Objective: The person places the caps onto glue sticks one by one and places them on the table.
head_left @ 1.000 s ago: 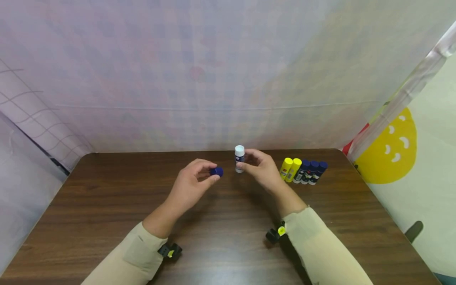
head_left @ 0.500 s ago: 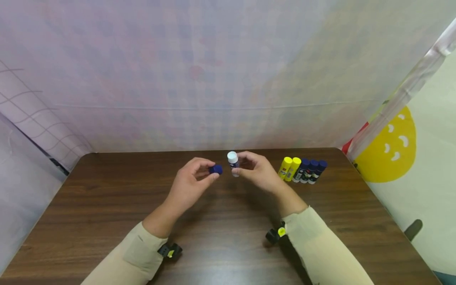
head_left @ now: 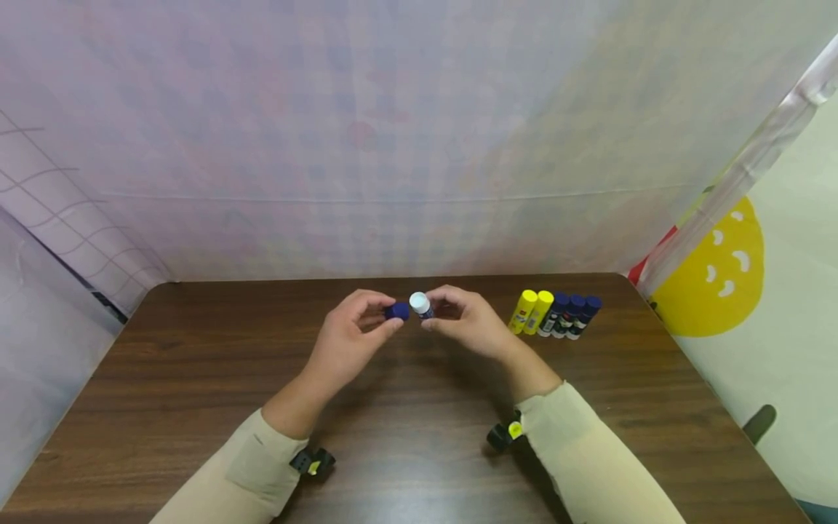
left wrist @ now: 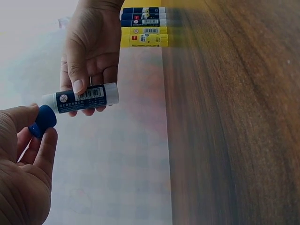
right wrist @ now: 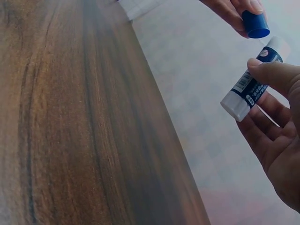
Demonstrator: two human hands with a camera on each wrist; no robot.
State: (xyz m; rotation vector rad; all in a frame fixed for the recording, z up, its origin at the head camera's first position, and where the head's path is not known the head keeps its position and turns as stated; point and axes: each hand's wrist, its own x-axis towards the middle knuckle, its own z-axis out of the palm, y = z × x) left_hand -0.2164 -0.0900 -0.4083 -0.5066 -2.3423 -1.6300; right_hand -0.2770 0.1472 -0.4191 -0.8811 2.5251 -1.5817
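Note:
Between thumb and fingers, my left hand (head_left: 350,331) pinches a dark blue cap (head_left: 397,311), its open end turned toward the right hand. My right hand (head_left: 474,324) holds an uncapped glue stick (head_left: 421,304) with a white top and a navy label. The stick is held above the table and tilts toward the cap. In the right wrist view a narrow gap separates the cap (right wrist: 256,25) from the glue stick (right wrist: 255,77). The left wrist view shows the right thumb lying across the barcode label of the glue stick (left wrist: 86,97).
On the brown wooden table (head_left: 419,451), right of my right hand, stands a row of capped glue sticks: two yellow ones (head_left: 532,311) and several navy ones (head_left: 569,316). A pale checked curtain (head_left: 366,145) hangs behind the table's back edge.
The right hand has moved left, bringing the glue stick close to the cap and tilting its top from upright toward the left. The left hand has barely moved.

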